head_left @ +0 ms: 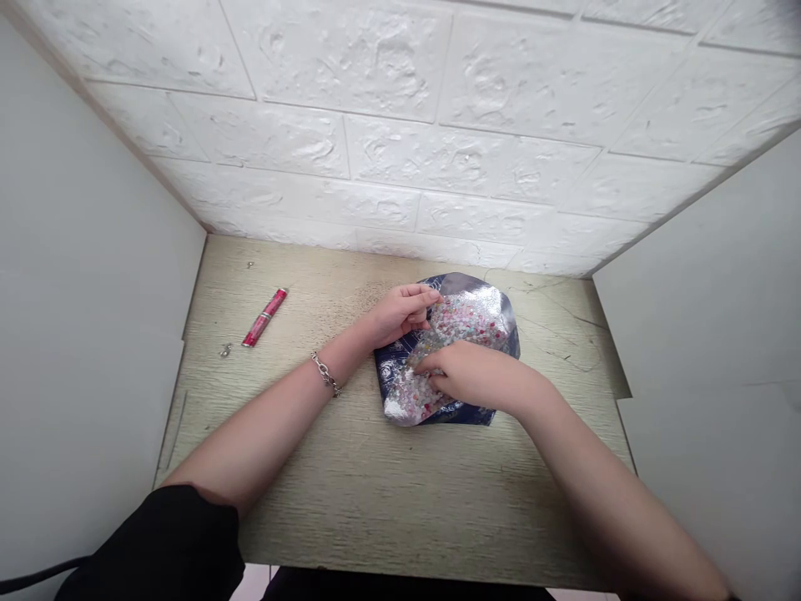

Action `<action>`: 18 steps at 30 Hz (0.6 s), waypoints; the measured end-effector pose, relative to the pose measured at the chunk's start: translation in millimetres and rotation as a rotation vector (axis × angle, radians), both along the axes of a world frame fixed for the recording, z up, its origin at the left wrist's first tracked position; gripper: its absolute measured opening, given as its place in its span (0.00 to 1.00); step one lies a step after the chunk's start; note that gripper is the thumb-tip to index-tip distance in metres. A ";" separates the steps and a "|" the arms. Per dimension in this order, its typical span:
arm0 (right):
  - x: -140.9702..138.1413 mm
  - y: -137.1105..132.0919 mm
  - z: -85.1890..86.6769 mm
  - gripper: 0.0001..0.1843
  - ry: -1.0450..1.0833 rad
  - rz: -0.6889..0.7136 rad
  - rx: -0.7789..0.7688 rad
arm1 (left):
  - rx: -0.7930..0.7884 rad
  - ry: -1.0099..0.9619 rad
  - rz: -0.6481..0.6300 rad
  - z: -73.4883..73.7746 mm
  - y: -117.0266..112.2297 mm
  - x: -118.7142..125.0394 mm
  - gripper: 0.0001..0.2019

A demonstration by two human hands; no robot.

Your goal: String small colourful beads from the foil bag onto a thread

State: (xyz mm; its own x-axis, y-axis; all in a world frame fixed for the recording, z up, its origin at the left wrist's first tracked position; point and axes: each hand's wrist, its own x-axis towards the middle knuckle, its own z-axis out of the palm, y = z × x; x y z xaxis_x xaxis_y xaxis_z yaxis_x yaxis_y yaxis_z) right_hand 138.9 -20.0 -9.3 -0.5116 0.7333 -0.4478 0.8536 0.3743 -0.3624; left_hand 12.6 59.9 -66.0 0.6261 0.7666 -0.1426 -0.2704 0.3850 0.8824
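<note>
Work lightly with your right hand (476, 376), its fingers bent into the beads (469, 324) on the foil (486, 298) beneath your 2 hands, and steady your left hand (404, 313), its fingertips drawn together, though I cannot tell whether either grips a bead.

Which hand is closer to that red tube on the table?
Left. The left hand is to the right of the red tube, not touching it; the right hand is farther right, fingers at the beads.
</note>
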 end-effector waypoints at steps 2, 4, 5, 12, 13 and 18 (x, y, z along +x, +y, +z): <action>0.8 0.4 2.8 0.16 -0.045 -0.052 0.023 | 0.009 0.008 0.001 0.2 -0.4 0.5 0.09; -0.8 0.9 2.7 0.15 -0.015 -0.047 0.047 | 0.016 0.018 0.006 0.4 -0.6 0.7 0.08; -2.7 1.1 1.2 0.14 0.027 -0.016 0.055 | 0.017 0.024 0.009 0.4 -0.6 0.7 0.08; -19.0 -0.7 -15.4 0.11 0.139 0.130 0.040 | 0.009 0.018 -0.009 -0.9 0.1 0.7 0.08; -19.0 -1.0 -15.7 0.11 0.111 0.116 0.064 | 0.012 0.017 -0.008 -1.1 0.1 0.9 0.08; -12.1 -1.6 -14.5 0.11 0.066 0.077 0.156 | 0.029 0.038 -0.011 -0.4 -0.6 2.0 0.09</action>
